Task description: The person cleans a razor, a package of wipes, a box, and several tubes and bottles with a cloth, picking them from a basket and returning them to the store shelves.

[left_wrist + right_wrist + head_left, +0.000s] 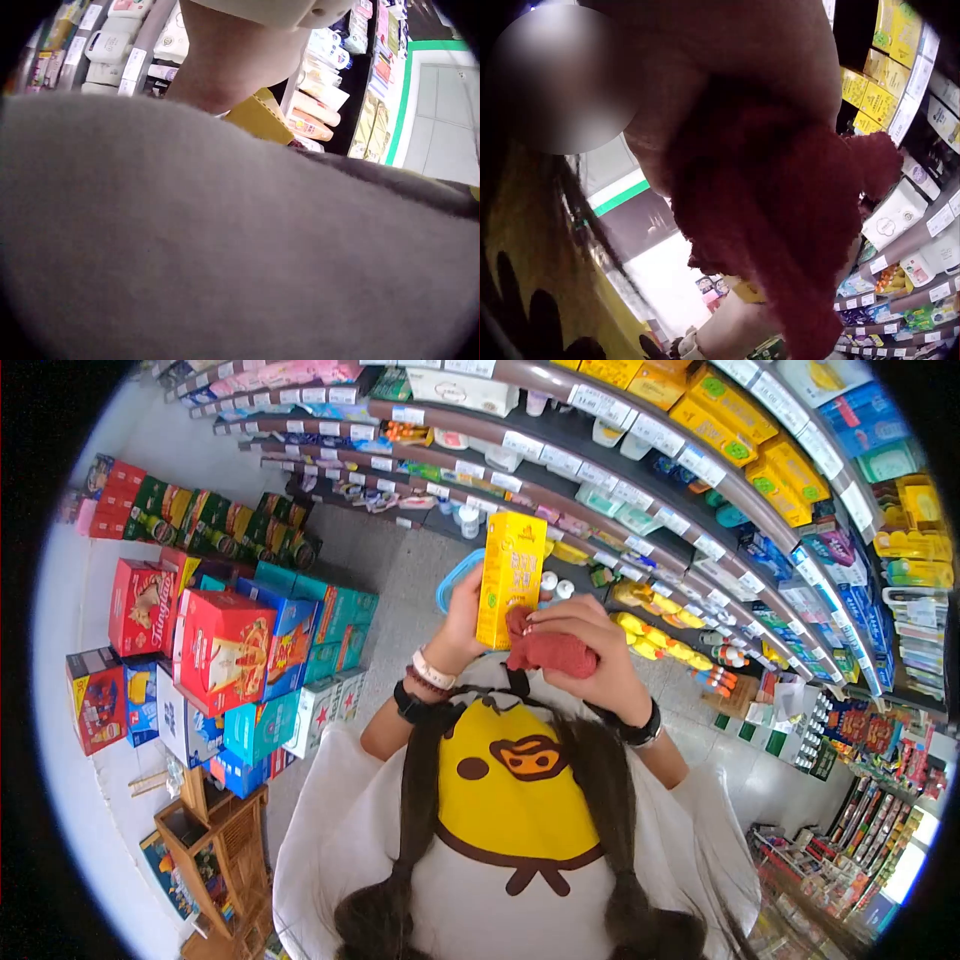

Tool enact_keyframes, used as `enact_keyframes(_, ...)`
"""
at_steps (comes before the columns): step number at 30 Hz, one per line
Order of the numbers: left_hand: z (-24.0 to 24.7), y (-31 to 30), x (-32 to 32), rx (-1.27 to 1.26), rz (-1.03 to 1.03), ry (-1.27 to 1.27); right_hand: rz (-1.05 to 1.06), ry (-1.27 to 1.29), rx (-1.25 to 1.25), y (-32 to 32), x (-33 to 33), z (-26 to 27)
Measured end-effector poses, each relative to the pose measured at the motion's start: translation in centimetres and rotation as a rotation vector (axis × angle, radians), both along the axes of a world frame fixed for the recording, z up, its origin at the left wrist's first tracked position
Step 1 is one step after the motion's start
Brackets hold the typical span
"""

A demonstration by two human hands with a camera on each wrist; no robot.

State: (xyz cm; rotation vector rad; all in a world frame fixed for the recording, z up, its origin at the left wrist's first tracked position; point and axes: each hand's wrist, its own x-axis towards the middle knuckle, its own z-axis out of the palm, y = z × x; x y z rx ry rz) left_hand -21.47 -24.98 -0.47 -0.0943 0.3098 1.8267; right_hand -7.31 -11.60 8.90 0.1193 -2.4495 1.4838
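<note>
In the head view a tall yellow box point(512, 575) stands upright in front of the chest. My left hand point(463, 618) grips it along its left side. A dark red cloth point(560, 652) is bunched in my right hand point(612, 665), its front edge against the lower part of the box face. The right wrist view is largely filled by the cloth point(772, 202), with folds hanging down from the palm. Only a corner of the yellow box point(261, 120) shows in the left wrist view; grey fabric covers most of that picture, and the left fingers are hidden there.
Long curved shelves point(600, 410) with packaged goods and price tags run across the front and right. Stacked cartons point(225, 650) stand on the left beside a wooden cabinet point(225, 840). A blue-rimmed item point(455, 575) lies behind the left hand.
</note>
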Motion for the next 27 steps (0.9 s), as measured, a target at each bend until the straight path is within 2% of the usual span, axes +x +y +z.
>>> enact_keyframes(2, -1.2, 0.0, 0.3, 0.024, -0.006, -0.042, -0.037, 0.005, -0.016, 0.0, 0.3, -0.3)
enact_keyframes(4, -0.3, 0.1, 0.1, 0.323, -0.167, -0.035, -0.046, -0.008, -0.017, -0.1, 0.4, -0.3)
enact_keyframes(6, 1.3, -0.3, 1.0, 0.063, -0.088, 0.202, -0.048, 0.001, -0.065, -0.4, 0.4, -0.4)
enact_keyframes(7, 2.3, -0.2, 1.3, 0.096, -0.08, 0.274, -0.052, 0.021, -0.066, -0.4, 0.3, -0.4)
enact_keyframes(11, 1.6, -0.3, 1.0, -0.002, -0.146, 0.145, -0.174, -0.026, -0.073, -0.1, 0.2, -0.9)
enact_keyframes(14, -0.4, -0.2, 0.8, -0.01, -0.115, 0.171, -0.375, 0.017, -0.075, 0.1, 0.1, -1.8)
enact_keyframes(15, 1.3, 0.2, 0.9, 0.021, -0.121, 0.211, -0.421, 0.069, -0.07, 0.3, -0.2, -1.9)
enact_keyframes(18, 1.9, -0.3, 1.0, -0.173, -0.14, 0.348, -0.285, 0.181, 0.152, 0.3, -0.2, 0.6)
enact_keyframes(19, 0.5, 0.4, 1.2, -0.126, -0.091, 0.306, -0.123, 0.146, 0.199, 0.0, -0.1, 1.2)
enact_keyframes(20, -0.7, 0.2, 1.6, -0.112, -0.104, 0.29, -0.019, 0.161, 0.251, -0.6, -0.2, -0.3)
enact_keyframes(22, 0.3, 0.4, 1.9, -0.079, -0.135, 0.266, 0.029, 0.18, 0.323, -1.6, -0.3, -1.3)
enact_keyframes(25, -0.9, 0.5, 2.2, -0.21, -0.11, 0.354, -0.111, 0.142, 0.339, 0.4, -1.7, -0.8)
enact_keyframes(27, -0.9, 0.2, 2.1, -0.243, -0.092, 0.415, -0.291, 0.178, 0.322, 1.0, -2.9, -0.2)
